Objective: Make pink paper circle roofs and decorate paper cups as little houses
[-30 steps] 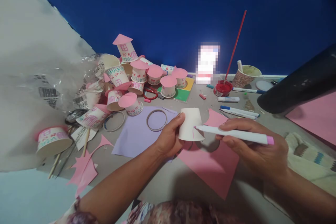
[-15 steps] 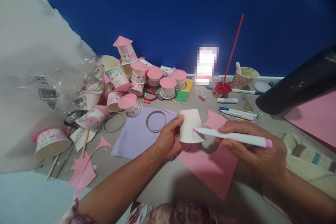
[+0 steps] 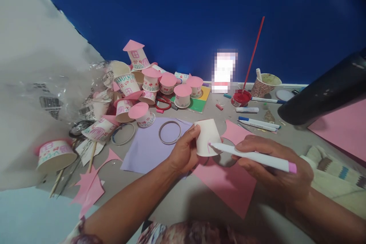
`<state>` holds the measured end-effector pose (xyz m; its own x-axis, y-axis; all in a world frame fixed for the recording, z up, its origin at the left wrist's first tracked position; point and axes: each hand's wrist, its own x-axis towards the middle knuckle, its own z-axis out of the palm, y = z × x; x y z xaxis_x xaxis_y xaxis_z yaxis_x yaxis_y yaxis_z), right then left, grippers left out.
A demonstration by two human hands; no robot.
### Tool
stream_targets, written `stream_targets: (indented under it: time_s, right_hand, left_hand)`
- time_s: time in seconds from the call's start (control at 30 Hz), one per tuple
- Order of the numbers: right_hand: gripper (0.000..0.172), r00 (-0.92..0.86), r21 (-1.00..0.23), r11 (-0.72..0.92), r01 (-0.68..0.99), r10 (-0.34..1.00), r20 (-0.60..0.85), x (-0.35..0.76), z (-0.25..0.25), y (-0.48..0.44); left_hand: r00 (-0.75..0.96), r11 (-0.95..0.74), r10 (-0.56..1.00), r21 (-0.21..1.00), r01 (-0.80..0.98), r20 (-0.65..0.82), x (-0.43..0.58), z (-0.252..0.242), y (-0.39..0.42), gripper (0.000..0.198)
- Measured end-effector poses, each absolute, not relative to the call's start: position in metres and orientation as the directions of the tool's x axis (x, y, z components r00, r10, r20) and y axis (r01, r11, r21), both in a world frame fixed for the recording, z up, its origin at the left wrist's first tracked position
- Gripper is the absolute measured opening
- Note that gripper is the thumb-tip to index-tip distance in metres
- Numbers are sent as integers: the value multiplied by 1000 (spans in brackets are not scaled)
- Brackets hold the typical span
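A plain white paper cup (image 3: 205, 133), upside down, is held by my left hand (image 3: 184, 148), thumb on its near side and the fingers mostly hidden behind. My right hand (image 3: 274, 164) grips a white marker (image 3: 257, 157) with a pink end. Its tip touches the lower middle of the cup's wall, where a short pink line shows. Below the cup lies a pink paper sheet (image 3: 228, 187), with a roll of tape (image 3: 225, 159) partly hidden by the cup and my right hand.
Decorated paper cups with pink paper roofs (image 3: 183, 97) pile up at the back left. Tape rings rest on and beside a lilac sheet (image 3: 143, 145). Several markers (image 3: 259, 124), a red paint jar (image 3: 241, 98) with a stick, and a black cylinder (image 3: 323, 87) stand or lie to the right.
The marker tip has moved slightly left and down on the cup, and the pink line now bends over at its top. The cup has tilted a little.
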<state>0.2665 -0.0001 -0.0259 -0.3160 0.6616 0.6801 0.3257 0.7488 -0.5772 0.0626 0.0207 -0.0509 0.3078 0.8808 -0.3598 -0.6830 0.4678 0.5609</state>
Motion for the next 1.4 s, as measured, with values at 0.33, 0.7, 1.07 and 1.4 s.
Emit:
stream_targets:
  time_s: [0.33,0.7,1.07,1.4]
  right_hand:
    - [9,-299,-559,743,369,664,685,264,-21,3]
    - [5,-291,-531,734,423,666,687,266,-16,3]
    - [6,-283,-553,723,414,679,677,266,-15,4]
    - [6,-282,-541,746,389,656,701,265,-14,2]
  left_hand:
    - [274,447,889,571,-688,-366,64,-50,19,58]
    - [268,450,888,579,-680,-375,64,-49,19,53]
    - [283,440,896,585,-682,-343,64,-46,18,57]
    - [272,458,883,570,-682,-383,65,-47,17,55]
